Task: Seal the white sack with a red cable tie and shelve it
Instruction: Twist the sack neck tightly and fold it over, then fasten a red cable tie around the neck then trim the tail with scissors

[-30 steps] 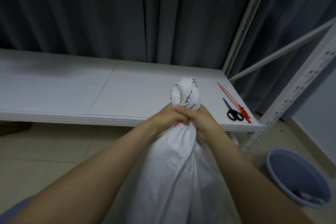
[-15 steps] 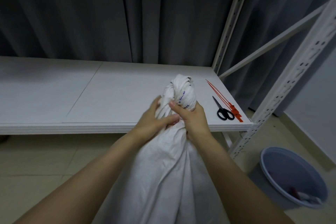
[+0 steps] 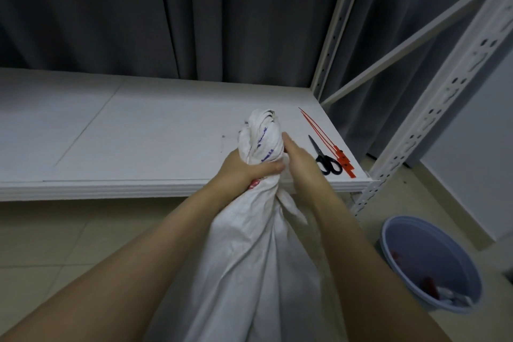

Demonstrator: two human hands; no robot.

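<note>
Lying at the right end of the flat white shelf board (image 3: 138,133) were black-handled scissors (image 3: 327,163) and thin red cable ties (image 3: 319,133), just beside each other; a round blue plastic bucket (image 3: 410,233) stood on the floor nearby. The crumpled white sack (image 3: 249,258) rose before the shelf edge between our forearms. Our left hand (image 3: 244,168) clenched its twisted neck, while our right hand (image 3: 301,164) lay against it, fingers seemingly behind, grip unclear.

One head-worn wide-angle view, looking forward and down, near white shelf (image 3: 138,133), facing grey curtain (image 3: 222,22).
</note>
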